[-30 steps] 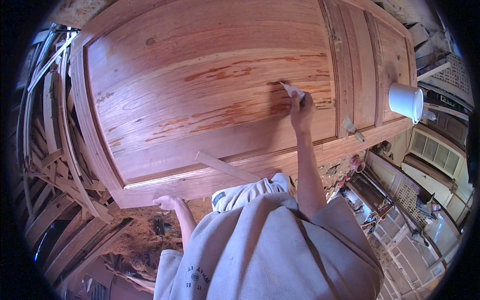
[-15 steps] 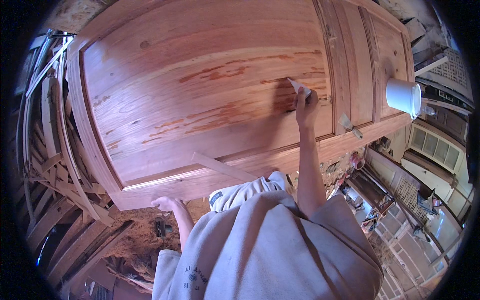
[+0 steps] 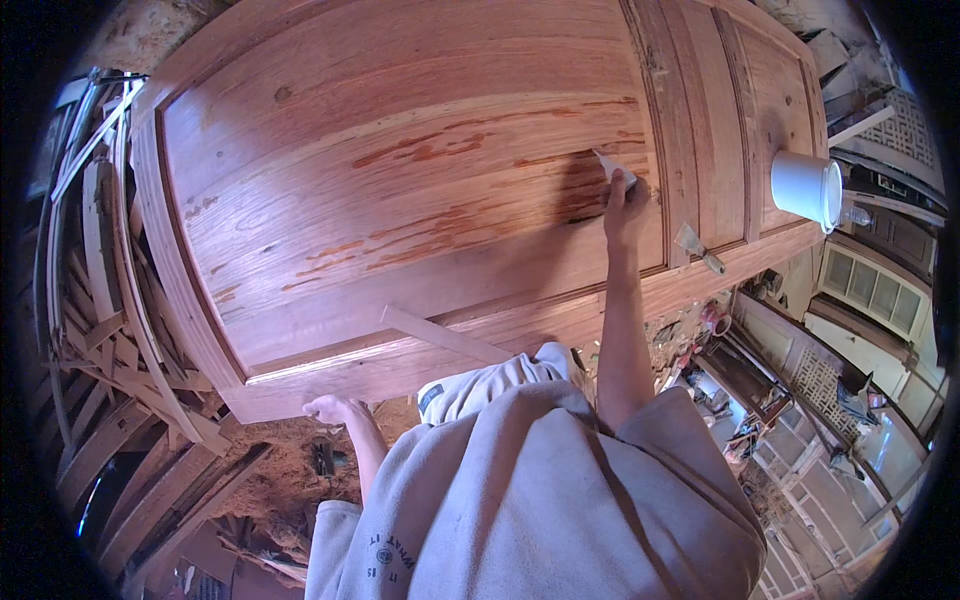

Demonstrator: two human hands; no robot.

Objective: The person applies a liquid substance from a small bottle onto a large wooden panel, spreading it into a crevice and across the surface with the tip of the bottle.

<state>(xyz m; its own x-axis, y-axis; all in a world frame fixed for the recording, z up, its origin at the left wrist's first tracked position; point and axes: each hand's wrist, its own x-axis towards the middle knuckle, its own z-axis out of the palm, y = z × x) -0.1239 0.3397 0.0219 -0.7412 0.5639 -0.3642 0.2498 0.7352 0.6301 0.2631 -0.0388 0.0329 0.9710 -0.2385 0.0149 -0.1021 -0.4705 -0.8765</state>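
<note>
A large panelled wooden door (image 3: 420, 75) lies flat before me, its big panel marked with streaks of reddish-brown filler (image 3: 440, 215). Toward the panel's right end, my right hand (image 3: 626, 205) pinches a pale, thin-bladed spreader (image 3: 608, 165) close to the streaked wood. Its shadow falls to the left, and whether the blade's tip touches the surface is hard to tell. My left hand (image 3: 338, 409) is closed at the door's near edge, close to the left corner; its fingertips are partly hidden. Right of my right forearm, a putty knife (image 3: 700, 248) rests on the door's frame.
A white bucket (image 3: 797, 190) lies near the door's right end. Across the near edge slants a thin wooden strip (image 3: 445, 335). Stacked timber (image 3: 105, 225) crowds the left side, sawdust (image 3: 285, 470) covers the floor below, and clutter with a window-paned frame (image 3: 870, 285) fills the right.
My right hand has shifted slightly to the right with the spreader. My left hand stays at the door's edge.
</note>
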